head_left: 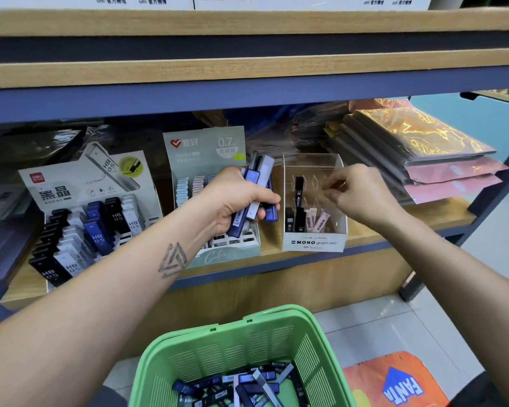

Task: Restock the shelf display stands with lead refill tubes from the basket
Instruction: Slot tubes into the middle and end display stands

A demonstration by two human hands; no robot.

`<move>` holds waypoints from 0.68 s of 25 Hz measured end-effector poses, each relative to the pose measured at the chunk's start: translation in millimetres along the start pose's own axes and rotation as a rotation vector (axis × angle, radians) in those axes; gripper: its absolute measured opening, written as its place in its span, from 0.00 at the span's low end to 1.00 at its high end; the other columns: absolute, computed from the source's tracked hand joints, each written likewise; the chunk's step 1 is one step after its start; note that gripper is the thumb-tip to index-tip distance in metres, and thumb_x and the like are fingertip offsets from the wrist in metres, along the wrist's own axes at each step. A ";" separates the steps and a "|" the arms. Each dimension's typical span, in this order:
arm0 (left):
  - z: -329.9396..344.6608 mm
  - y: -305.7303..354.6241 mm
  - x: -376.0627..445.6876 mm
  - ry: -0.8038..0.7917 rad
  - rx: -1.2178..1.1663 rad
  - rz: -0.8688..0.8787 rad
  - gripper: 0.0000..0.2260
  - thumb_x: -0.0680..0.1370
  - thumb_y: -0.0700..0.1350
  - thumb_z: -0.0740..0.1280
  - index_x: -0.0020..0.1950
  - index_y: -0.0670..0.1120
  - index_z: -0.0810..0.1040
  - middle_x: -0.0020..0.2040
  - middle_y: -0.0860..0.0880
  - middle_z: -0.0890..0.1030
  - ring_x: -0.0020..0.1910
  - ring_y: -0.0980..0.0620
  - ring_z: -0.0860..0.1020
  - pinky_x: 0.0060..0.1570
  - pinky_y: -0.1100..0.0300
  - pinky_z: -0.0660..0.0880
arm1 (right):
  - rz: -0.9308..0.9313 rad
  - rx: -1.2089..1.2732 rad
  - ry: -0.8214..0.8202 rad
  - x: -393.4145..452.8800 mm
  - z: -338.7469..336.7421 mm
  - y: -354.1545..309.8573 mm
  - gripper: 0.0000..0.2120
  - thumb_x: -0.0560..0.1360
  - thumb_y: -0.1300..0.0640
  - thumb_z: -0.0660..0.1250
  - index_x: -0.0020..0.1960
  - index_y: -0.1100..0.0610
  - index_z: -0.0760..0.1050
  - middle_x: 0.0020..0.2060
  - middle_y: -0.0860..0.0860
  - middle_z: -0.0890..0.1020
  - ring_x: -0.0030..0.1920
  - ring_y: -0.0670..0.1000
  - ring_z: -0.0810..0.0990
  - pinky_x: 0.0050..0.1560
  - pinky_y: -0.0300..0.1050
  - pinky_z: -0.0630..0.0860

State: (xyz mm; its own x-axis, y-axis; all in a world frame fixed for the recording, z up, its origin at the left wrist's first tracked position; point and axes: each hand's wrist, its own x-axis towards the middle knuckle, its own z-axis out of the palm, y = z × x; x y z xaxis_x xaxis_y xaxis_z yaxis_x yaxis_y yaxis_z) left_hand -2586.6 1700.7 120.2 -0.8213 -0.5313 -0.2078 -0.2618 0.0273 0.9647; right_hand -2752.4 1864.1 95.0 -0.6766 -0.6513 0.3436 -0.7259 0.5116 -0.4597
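Head view shows the left hand (241, 198) clamped round a bundle of lead refill tubes (256, 195) — blue, grey and dark ones, fanned upright in front of the teal 0.7 display stand (206, 154) on the lower shelf (365, 233). The right hand (356, 195) hovers at the open top of the clear MONO stand (313, 242), its fingertips curled together as if pinching something small; whether a tube sits between them I cannot tell. Inside that stand a dark tube stands upright in a rear slot, and a few dark and pale pink ones lean in the front row. More tubes lie loose in the green basket (218, 353) below, and a grey stand (80, 186) further left holds rows marked HB 0.5. These tubes look like light, rigid plastic cases, smooth and likely slippery when several are held at once — the bundle could slide or splay if the grip eases. Each is best taken singly by its long flat sides near the upper end, leaving the lower end free to drop into a slot. The leads inside are probably brittle, so lowering seems wiser than dropping.
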 end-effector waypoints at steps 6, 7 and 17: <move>6.5 -0.1 0.1 0.005 0.018 -0.002 0.08 0.71 0.32 0.75 0.47 0.36 0.79 0.42 0.36 0.85 0.26 0.49 0.76 0.32 0.57 0.74 | -0.048 -0.260 -0.156 -11.3 14.2 17.0 0.07 0.72 0.63 0.71 0.45 0.54 0.84 0.43 0.55 0.86 0.45 0.59 0.84 0.46 0.53 0.82; 7.8 -0.5 0.6 0.006 0.017 -0.006 0.10 0.70 0.32 0.75 0.48 0.36 0.78 0.43 0.36 0.85 0.26 0.49 0.76 0.33 0.57 0.75 | -0.055 -0.283 -0.151 -11.6 15.8 18.1 0.08 0.72 0.64 0.70 0.46 0.54 0.84 0.43 0.56 0.85 0.44 0.60 0.83 0.45 0.53 0.82; 7.0 0.2 0.9 -0.005 0.015 -0.003 0.10 0.70 0.32 0.75 0.48 0.37 0.78 0.44 0.35 0.85 0.27 0.48 0.76 0.33 0.57 0.75 | -0.141 -0.292 -0.113 -14.3 28.7 5.2 0.13 0.75 0.63 0.69 0.54 0.49 0.83 0.46 0.50 0.85 0.49 0.58 0.82 0.41 0.47 0.75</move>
State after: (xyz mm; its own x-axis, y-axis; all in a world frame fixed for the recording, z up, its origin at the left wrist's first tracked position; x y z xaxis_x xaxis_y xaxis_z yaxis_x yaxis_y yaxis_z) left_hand -2590.9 1706.1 119.1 -0.8231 -0.5272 -0.2113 -0.2716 0.0387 0.9616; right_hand -2742.9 1860.0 64.2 -0.5609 -0.7768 0.2864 -0.8272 0.5402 -0.1548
